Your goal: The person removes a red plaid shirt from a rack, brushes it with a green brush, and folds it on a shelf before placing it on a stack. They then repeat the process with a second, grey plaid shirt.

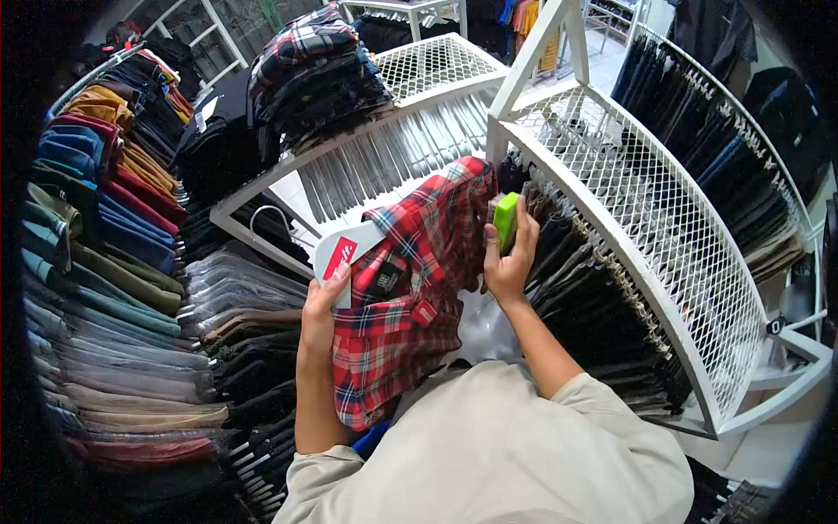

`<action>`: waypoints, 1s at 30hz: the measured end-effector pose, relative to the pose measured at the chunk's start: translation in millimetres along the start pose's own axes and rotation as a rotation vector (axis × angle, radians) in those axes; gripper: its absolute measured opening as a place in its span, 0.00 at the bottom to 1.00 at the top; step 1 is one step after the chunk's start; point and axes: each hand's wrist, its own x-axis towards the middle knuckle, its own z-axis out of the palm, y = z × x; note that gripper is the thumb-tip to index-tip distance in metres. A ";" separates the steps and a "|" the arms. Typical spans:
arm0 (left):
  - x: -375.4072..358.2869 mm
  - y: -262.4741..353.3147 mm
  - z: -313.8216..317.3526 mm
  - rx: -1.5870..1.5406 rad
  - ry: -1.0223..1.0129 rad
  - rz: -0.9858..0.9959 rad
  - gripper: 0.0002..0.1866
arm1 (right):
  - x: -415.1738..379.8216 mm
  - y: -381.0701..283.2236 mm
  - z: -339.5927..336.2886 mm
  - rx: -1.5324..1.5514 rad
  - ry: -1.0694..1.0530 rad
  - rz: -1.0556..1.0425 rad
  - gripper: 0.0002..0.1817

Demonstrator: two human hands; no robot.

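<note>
The red plaid shirt hangs folded between the person's two hands, directly in front of the chest. Its long axis runs from lower left to upper right, and its upper end reaches the corner post of the white mesh rack. A white card with a red mark sits at the shirt's upper left edge.

The left hand closes on the shirt's left edge, thumb pressed against the card and fabric, fingers hidden behind the cloth. The right hand lies against the shirt's right edge and pinches a green device between thumb and fingers, the device standing upright just beside the plaid. Both hands are equally near the shirt, one on each long side.

To the right, a dense row of dark hanging garments runs under the mesh rack's curved front edge, touching or nearly touching the right forearm. To the left, a row of coloured garments hangs well apart. Open room is limited to the narrow floor gap below the shirt. A stack of folded plaid shirts rests on the far mesh shelf.
</note>
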 end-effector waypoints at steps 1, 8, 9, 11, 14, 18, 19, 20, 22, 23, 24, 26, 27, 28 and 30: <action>-0.3 -0.7 1.4 0.000 0.001 -0.008 0.22 | 3.0 -14.6 -1.1 0.078 -0.009 0.030 0.35; -4.8 2.4 20.0 0.097 -0.024 -0.093 0.19 | 26.5 2.0 21.3 -0.055 -0.041 -0.328 0.37; -6.0 5.2 19.9 0.059 -0.018 -0.075 0.19 | 32.0 21.8 21.6 -0.086 -0.030 -0.144 0.36; -10.7 4.6 16.4 0.018 -0.005 -0.056 0.19 | 35.0 64.9 16.6 -0.202 -0.039 0.189 0.32; -9.8 6.3 11.5 0.095 -0.060 -0.099 0.19 | 50.5 6.5 -11.8 -0.070 0.121 0.010 0.30; -4.3 0.4 21.3 0.184 -0.087 -0.112 0.18 | 26.4 -52.3 -16.5 0.113 -0.181 -0.326 0.36; -4.3 4.8 22.6 0.186 -0.097 -0.108 0.18 | 24.3 -56.6 -17.5 0.043 -0.246 -0.439 0.37; -4.6 8.4 22.3 0.250 -0.148 -0.105 0.18 | 19.8 -39.1 -8.3 0.061 -0.141 -0.439 0.36; -4.8 11.9 24.7 0.253 -0.186 -0.048 0.19 | 29.0 8.1 -7.1 -0.146 -0.038 -0.209 0.33; 1.9 5.9 18.6 0.248 -0.206 -0.045 0.19 | 33.0 40.8 -3.9 -0.128 -0.049 0.071 0.31; 3.0 8.5 21.3 0.211 -0.199 -0.071 0.19 | 35.1 62.1 -12.3 -0.282 -0.004 0.124 0.30; 12.8 13.3 26.8 0.177 -0.208 -0.093 0.19 | 52.5 31.7 -41.4 -0.188 0.097 0.103 0.29; 19.9 12.9 31.4 0.190 -0.292 -0.067 0.19 | 55.3 9.6 -56.3 -0.112 0.142 0.051 0.30; 24.5 11.3 36.0 0.208 -0.382 -0.055 0.20 | 54.3 -11.3 -66.3 -0.099 0.161 -0.019 0.30; 33.9 18.3 60.5 0.225 -0.473 -0.093 0.20 | 50.1 -47.9 -81.1 -0.068 0.139 -0.170 0.33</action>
